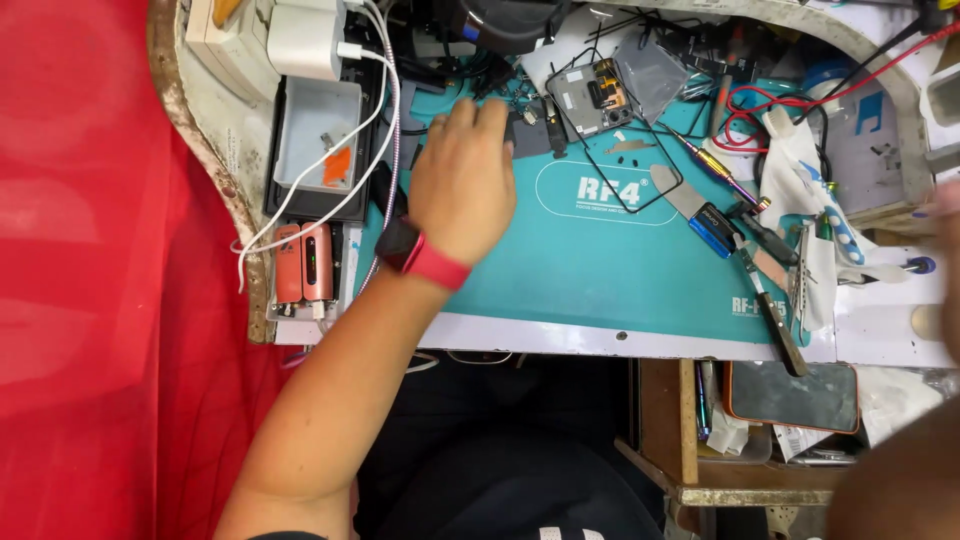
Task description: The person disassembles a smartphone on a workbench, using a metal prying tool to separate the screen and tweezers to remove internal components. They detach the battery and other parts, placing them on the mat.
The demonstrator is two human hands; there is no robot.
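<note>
— Where is the left hand [462, 185]?
— Palm down on the teal mat [590, 260], fingers spread and reaching to a small dark part [527, 133] at the mat's far edge. It touches the part but I can't tell whether it grips it. A red watch [415, 252] sits on the wrist.
— And the right hand [950, 215]?
— Only a blurred sliver at the right edge; its grip can't be told.
— Around them?
— An opened phone body [592, 97] just beyond the fingertips, a blue-handled tool [700, 212] to the right, a grey tray [315, 130] and white cables [375, 130] at left on the surface.
</note>
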